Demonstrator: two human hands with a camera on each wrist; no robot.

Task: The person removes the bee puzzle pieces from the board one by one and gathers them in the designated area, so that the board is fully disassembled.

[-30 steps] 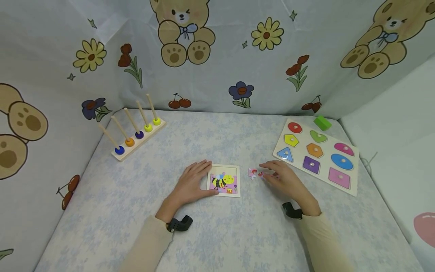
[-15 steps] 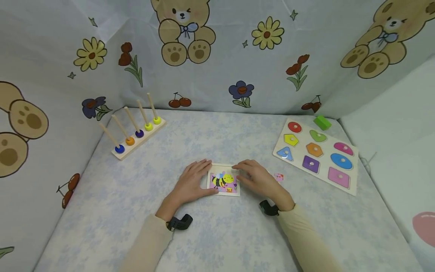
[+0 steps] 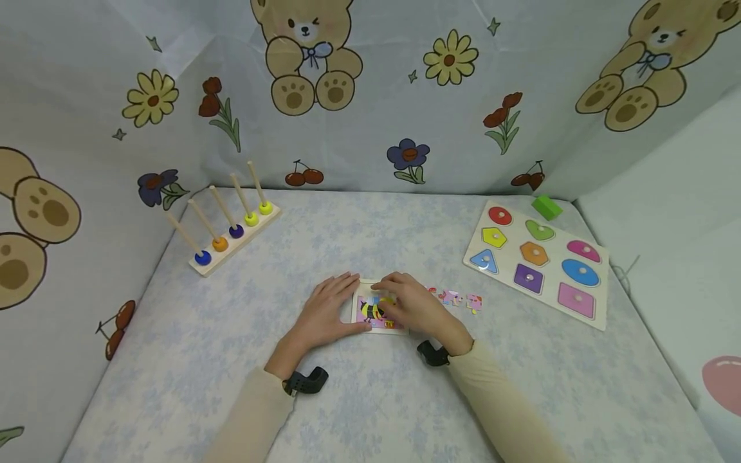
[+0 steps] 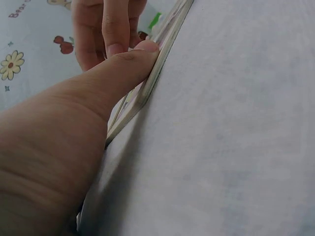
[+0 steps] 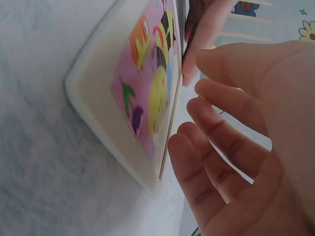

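Note:
A small square wooden jigsaw (image 3: 367, 318) with a yellow-and-black bee lies in its cream frame (image 3: 363, 289) in front of me, a bare cream strip above the picture. My left hand (image 3: 327, 310) steadies it, straight fingers at the top left corner and outstretched thumb on the near rim, as the left wrist view shows. My right hand (image 3: 412, 307) is over the frame's right half, covering part of the bee. In the right wrist view its relaxed, bent fingers (image 5: 206, 118) are close to the frame's far side, with no piece visible between them and the thumb.
Several loose pink jigsaw pieces (image 3: 451, 298) lie right of the frame. A shape board (image 3: 503, 257) with knobbed pieces stands farther right, a green block (image 3: 547, 207) behind it. At the left is a peg stand (image 3: 240, 239) with coloured rings. A printed curtain (image 3: 359, 141) closes the back.
My right hand has moved left from the loose pieces to over the bee jigsaw, uncovering those pieces. My left hand has stayed at the frame's left side.

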